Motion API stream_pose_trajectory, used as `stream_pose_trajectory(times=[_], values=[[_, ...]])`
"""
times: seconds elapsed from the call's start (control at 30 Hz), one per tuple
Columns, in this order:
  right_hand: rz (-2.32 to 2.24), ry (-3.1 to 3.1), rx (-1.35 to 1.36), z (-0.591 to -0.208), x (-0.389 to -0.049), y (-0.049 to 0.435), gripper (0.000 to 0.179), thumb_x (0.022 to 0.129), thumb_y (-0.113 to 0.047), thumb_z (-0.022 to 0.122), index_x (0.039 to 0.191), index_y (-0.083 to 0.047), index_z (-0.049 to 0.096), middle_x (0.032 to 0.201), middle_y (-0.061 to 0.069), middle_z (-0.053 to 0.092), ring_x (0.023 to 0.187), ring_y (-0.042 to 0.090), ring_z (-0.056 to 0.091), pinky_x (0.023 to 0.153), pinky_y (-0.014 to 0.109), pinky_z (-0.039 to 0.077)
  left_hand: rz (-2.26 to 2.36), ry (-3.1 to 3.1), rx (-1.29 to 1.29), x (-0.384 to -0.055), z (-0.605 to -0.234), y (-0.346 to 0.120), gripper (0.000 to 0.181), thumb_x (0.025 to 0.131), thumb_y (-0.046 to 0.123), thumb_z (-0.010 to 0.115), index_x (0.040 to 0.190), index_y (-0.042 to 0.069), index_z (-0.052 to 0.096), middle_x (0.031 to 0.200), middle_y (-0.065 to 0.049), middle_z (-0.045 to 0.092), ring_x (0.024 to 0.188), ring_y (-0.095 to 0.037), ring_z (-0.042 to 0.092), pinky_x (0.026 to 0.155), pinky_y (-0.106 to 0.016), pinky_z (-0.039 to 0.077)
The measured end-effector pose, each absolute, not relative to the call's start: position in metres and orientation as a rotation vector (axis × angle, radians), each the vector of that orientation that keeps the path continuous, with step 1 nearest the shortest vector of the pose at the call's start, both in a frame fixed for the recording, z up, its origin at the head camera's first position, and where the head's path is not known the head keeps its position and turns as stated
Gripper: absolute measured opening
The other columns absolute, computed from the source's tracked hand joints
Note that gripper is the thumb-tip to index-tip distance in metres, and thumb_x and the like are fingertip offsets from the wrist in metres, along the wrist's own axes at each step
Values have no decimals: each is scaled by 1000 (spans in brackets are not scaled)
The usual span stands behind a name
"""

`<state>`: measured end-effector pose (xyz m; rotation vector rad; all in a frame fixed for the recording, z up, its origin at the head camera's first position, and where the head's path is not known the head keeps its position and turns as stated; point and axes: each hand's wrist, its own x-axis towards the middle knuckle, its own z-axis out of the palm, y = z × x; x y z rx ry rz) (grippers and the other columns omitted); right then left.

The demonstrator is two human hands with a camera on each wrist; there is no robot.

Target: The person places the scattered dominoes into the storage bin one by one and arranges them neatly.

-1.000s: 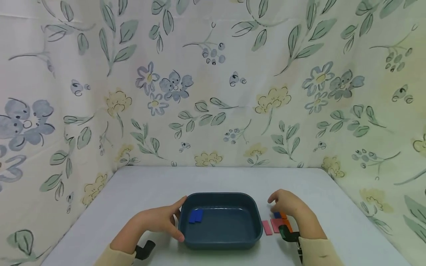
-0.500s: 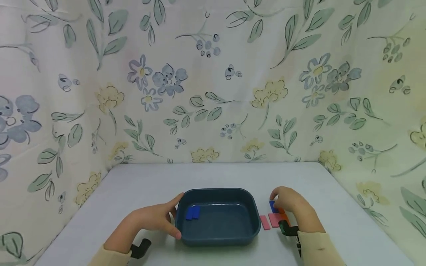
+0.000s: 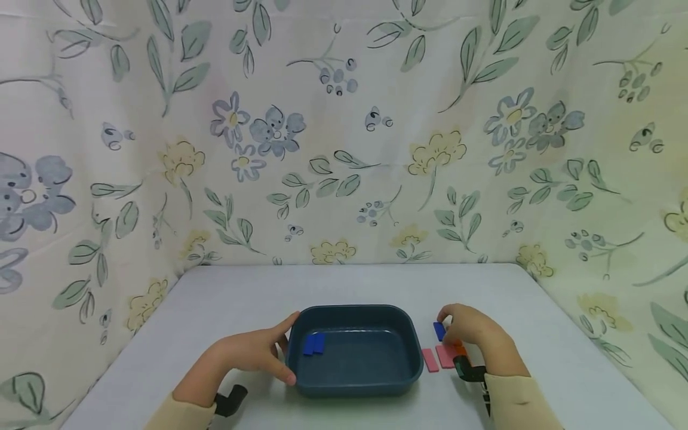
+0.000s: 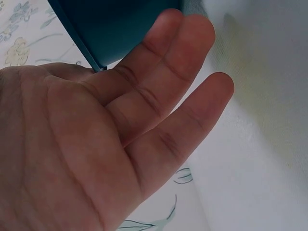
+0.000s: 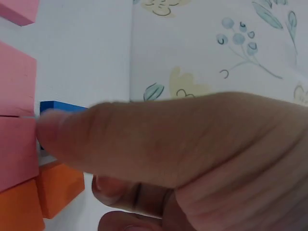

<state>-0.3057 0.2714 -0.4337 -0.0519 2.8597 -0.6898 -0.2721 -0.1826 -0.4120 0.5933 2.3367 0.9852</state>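
My right hand (image 3: 470, 328) is low over a cluster of small flat blocks right of the tray, and its thumb and index finger pinch a blue block (image 3: 439, 331). In the right wrist view the thumb covers most of that blue block (image 5: 62, 106). Pink blocks (image 5: 17, 151) and orange blocks (image 5: 60, 187) lie close by the thumb tip. My left hand (image 3: 258, 355) spreads along the left side of the dark blue tray (image 3: 355, 391), thumb at the front corner and index finger at the back corner. Its other fingers extend loosely in the left wrist view.
Two blue blocks (image 3: 314, 344) lie inside the tray at its left. A single pink block (image 3: 430, 360) rests just outside the tray's right wall. The white table (image 3: 344, 283) ends at a flowered curtain (image 3: 344, 197) behind and at both sides.
My right hand has lowered its fingers onto the blue block, which now lies a little farther from the orange and pink blocks. The left hand stays at the tray; the head view has shifted slightly.
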Motion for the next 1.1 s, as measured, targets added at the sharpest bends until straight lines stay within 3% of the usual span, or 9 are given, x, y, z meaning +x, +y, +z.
stream_pose_trajectory(times=[0.4, 0.77, 1.1], values=[[-680, 2871, -31, -438, -305, 271, 35, 76, -4, 81, 109, -5, 70, 99, 12, 66, 82, 25, 58, 77, 50, 52, 988, 2321, 567, -271, -415, -183, 122, 78, 29, 88, 163, 16, 1, 109, -6, 57, 95, -22, 60, 85, -49, 47], [-613, 3018, -116, -419, -302, 271, 44, 76, -34, 87, 107, -6, 72, 103, 14, 65, 87, 26, 57, 74, 48, 52, 970, 2328, 589, -272, -417, -185, 122, 79, 31, 88, 162, 15, 0, 108, -5, 57, 98, -21, 62, 86, -48, 48], [-752, 3118, -292, -376, -280, 252, 46, 78, -41, 85, 109, -10, 71, 86, 4, 51, 75, 21, 49, 58, 37, 40, 965, 2338, 599, -272, -412, -184, 122, 79, 32, 88, 163, 17, 0, 106, -5, 58, 94, -21, 60, 85, -46, 46]])
